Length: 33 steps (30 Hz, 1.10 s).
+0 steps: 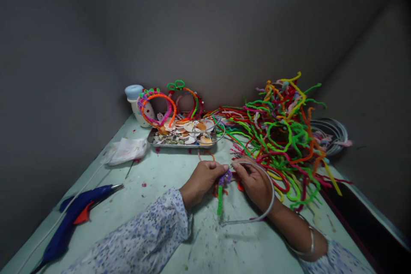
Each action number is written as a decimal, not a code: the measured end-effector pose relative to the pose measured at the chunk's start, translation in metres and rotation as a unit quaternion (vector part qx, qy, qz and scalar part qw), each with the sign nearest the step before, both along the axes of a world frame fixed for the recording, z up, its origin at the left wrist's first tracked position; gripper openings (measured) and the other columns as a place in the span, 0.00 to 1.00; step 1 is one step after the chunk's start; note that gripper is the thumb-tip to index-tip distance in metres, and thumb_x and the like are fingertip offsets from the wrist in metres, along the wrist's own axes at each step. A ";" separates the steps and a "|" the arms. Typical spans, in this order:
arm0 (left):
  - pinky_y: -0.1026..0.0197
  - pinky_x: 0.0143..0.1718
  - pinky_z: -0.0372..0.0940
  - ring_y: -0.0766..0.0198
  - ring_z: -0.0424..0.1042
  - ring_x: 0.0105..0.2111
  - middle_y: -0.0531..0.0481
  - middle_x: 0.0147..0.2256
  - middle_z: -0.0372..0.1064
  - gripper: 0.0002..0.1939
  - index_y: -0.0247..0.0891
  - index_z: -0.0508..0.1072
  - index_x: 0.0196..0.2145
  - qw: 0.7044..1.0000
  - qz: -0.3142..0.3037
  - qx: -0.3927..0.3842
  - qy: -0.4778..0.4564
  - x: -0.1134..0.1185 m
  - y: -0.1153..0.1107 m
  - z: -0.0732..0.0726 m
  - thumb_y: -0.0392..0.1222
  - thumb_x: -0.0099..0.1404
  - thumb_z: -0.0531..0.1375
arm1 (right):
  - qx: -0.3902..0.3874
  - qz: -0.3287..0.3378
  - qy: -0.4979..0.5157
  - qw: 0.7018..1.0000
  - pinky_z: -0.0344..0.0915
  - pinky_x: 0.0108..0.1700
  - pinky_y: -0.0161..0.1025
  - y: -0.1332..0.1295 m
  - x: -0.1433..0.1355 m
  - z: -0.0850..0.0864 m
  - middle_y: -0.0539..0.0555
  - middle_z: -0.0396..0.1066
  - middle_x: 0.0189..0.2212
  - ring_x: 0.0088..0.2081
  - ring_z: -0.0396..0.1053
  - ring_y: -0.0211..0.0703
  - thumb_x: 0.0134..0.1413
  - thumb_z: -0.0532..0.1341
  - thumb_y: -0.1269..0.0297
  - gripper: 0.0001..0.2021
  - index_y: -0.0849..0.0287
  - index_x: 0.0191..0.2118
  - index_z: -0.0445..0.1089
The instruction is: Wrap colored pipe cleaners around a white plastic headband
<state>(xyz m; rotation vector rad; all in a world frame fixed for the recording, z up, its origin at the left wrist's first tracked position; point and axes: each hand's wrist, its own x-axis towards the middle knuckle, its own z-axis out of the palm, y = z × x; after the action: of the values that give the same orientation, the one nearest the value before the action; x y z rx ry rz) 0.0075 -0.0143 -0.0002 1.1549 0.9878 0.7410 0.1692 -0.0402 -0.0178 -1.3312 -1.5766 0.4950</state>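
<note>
In the head view, my left hand is closed, thumb and fingers pinching a purple pipe cleaner. From that purple piece a green fuzzy length hangs down over the table. Close beside it, my right hand is closed on one end of a thin grey headband. The band curves round the outside of my right wrist, and its other end comes back near the tabletop below the green length. My two hands' fingertips almost meet. Orange bits of pipe cleaner lie under and between the hands.
Behind my hands stands a metal tray of shells, with fuzzy headbands on it. A tangled pipe-cleaner heap fills the right, before coiled grey bands. A blue glue gun, plastic packet and lidded bottle are left.
</note>
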 end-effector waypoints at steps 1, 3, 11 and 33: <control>0.66 0.19 0.48 0.73 0.54 0.17 0.55 0.17 0.59 0.20 0.34 0.67 0.19 1.000 0.004 0.005 0.004 0.001 0.000 0.000 0.55 0.53 0.63 | 0.000 -0.001 0.001 1.000 0.63 0.39 0.39 0.000 0.000 0.000 0.52 0.70 0.29 0.34 0.68 0.45 0.59 0.55 0.59 0.11 0.57 0.31 0.70; 0.66 0.20 0.49 0.72 0.54 0.18 0.54 0.17 0.60 0.20 0.33 0.67 0.19 1.000 0.010 0.017 0.011 0.002 0.000 0.000 0.55 0.52 0.63 | -0.001 -0.001 0.001 1.000 0.63 0.39 0.39 0.001 0.000 0.000 0.52 0.70 0.28 0.33 0.68 0.44 0.59 0.55 0.59 0.11 0.57 0.30 0.70; 0.65 0.21 0.50 0.70 0.56 0.19 0.53 0.18 0.61 0.20 0.34 0.68 0.20 0.994 0.008 0.092 0.067 0.002 0.002 -0.008 0.55 0.56 0.59 | -0.010 0.007 0.009 1.000 0.64 0.39 0.39 0.000 0.000 0.002 0.52 0.69 0.28 0.33 0.69 0.44 0.59 0.55 0.59 0.11 0.57 0.29 0.70; 0.65 0.22 0.53 0.70 0.59 0.19 0.52 0.20 0.63 0.12 0.35 0.69 0.25 0.994 -0.001 0.099 0.046 0.001 0.000 -0.008 0.47 0.56 0.59 | -0.008 0.003 -0.005 1.000 0.63 0.39 0.39 0.000 0.000 0.004 0.52 0.70 0.28 0.33 0.68 0.44 0.59 0.55 0.59 0.11 0.57 0.29 0.69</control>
<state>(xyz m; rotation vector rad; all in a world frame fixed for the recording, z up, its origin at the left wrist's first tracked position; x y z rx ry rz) 0.0086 -0.0143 -0.0081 1.3726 1.0070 0.8031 0.1696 -0.0402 -0.0135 -1.3431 -1.5892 0.5052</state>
